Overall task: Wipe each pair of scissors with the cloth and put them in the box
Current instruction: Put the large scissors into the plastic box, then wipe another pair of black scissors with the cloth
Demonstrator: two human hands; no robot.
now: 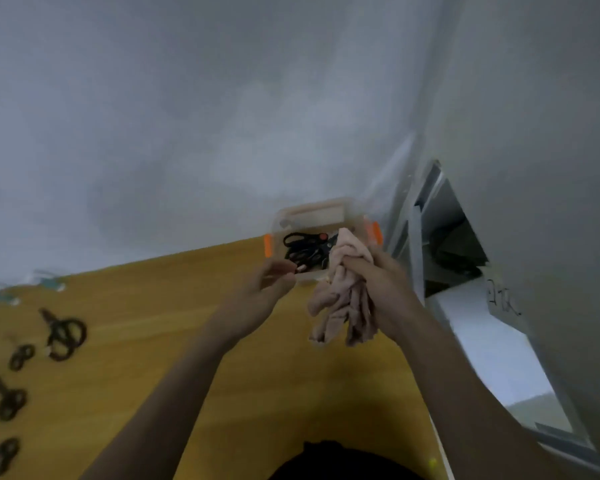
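The right hand (pixel 385 292) is gripping a bunched pink cloth (pixel 343 296), its folds hanging lengthwise toward the table (pixel 153 323) just in front of the box (pixel 312 216). The left hand (pixel 271 282) is hovering at the box's near edge, fingers curled (blur hides whether they are holding anything). Black scissors (pixel 303 249) are lying in the box, their direction too blurred to read; more scissors (pixel 63 336) are lying far left, blades pointing away.

I see two bare forearms with no sleeves back from the fingers (pixel 281 268), and a dark garment (pixel 343 462) at the chest.
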